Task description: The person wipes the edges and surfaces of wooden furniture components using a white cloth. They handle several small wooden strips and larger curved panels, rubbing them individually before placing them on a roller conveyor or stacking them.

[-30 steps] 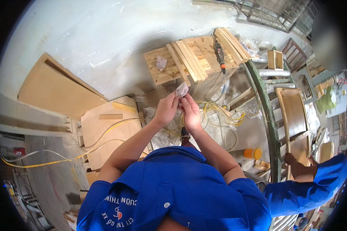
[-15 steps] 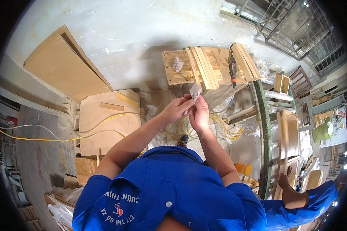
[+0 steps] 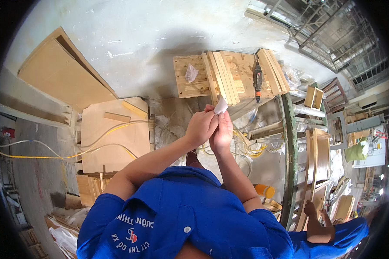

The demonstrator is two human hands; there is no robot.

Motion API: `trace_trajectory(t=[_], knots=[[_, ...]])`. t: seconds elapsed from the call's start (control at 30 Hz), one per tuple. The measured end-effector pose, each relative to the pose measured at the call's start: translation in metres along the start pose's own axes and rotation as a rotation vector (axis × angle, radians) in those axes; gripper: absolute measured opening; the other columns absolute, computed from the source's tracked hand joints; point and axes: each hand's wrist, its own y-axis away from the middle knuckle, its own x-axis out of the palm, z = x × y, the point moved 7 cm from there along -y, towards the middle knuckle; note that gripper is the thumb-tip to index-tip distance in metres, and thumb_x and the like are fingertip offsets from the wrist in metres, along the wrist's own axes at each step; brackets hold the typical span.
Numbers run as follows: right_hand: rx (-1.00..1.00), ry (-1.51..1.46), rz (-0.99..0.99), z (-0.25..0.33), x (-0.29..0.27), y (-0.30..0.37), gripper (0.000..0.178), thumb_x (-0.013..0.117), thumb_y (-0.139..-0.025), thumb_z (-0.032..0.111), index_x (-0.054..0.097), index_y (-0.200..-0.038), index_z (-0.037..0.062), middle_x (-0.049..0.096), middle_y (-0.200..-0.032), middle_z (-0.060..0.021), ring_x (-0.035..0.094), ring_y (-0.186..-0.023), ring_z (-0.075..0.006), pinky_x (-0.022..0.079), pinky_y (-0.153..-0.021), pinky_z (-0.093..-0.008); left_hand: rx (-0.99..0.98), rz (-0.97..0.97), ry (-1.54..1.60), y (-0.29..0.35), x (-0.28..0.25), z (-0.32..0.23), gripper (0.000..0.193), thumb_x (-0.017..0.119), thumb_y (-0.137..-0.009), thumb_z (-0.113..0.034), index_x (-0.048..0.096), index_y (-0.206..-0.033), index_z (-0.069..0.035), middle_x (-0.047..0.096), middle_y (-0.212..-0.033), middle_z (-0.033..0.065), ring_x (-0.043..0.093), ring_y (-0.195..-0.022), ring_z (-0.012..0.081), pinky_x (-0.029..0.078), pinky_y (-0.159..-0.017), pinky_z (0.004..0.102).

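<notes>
In front of my chest, a small white folded sheet [image 3: 221,106], perhaps paper or sandpaper, is pinched between the fingers of both hands. My left hand [image 3: 200,128] closes on it from the left. Beside it, touching, my right hand [image 3: 222,133] grips the same sheet with thumb and fingers. Just beyond the hands stands a wooden bench [image 3: 182,89]. Several pale wooden strips [image 3: 225,80] lie side by side there, their near ends close to the sheet. A crumpled whitish piece [image 3: 191,73] rests left of them, and a dark handheld power tool [image 3: 257,77] lies to their right.
More strips [image 3: 274,71] lie at the bench's right end. A green post [image 3: 291,159] rises on my right, with a co-worker's arm [image 3: 320,231] beyond it. Yellow hoses [image 3: 257,151] coil on the floor. Cardboard [image 3: 67,73] leans against the wall at left; an orange container [image 3: 265,190] sits low right.
The folded sheet has turned and shows a broader white face. My view has shifted slightly, and a foot below has moved. The co-worker at right has changed arm position.
</notes>
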Motion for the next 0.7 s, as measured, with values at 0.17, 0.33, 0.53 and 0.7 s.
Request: trace_trajectory(t=[0.17,0.33,0.53,0.7], knots=[[0.085,0.044,-0.037,0.0,-0.048,-0.06,0.03,0.041,-0.094,0.015,0.045,-0.119,-0.0007,0.06,-0.098,-0.0132,0.058,-0.087,-0.0202,0.047,-0.079,-0.0322,-0.183,0.195,-0.009,-0.021,0.031,0.035,0.027,0.049,-0.087,-0.024,0.055,-0.099,0.0,0.061,-0.084,0.0185,0.058,-0.079,0.0363,0.044,-0.068,0.044],[0.328,-0.042,0.025,0.0,-0.077,-0.142,0.034,0.042,-0.093,0.015,0.042,-0.125,0.0072,0.052,-0.078,-0.0042,0.04,-0.055,-0.0099,0.035,-0.051,-0.023,-0.395,0.265,0.017,0.02,0.023,0.116,0.034,0.048,-0.087,-0.029,0.056,-0.104,-0.001,0.06,-0.097,0.019,0.055,-0.095,0.035,0.043,-0.083,0.0403],[0.551,0.509,0.235,-0.019,-0.105,-0.171,0.037,0.043,-0.094,0.02,0.042,-0.128,0.006,0.045,-0.072,0.0028,0.031,-0.054,-0.0054,0.028,-0.05,-0.0186,-0.921,0.232,-0.163,0.201,-0.036,0.231,0.031,0.044,-0.088,-0.026,0.058,-0.09,0.002,0.06,-0.094,0.022,0.056,-0.092,0.037,0.044,-0.079,0.0411],[0.525,0.98,0.503,-0.018,-0.125,-0.139,0.034,0.041,-0.095,0.022,0.049,-0.121,0.0016,0.06,-0.091,-0.0046,0.054,-0.082,-0.0116,0.044,-0.074,-0.0242,-1.297,0.384,-0.31,0.324,-0.039,0.236,0.039,0.041,-0.088,-0.032,0.058,-0.097,0.003,0.06,-0.098,0.0245,0.056,-0.094,0.039,0.044,-0.083,0.0428]])
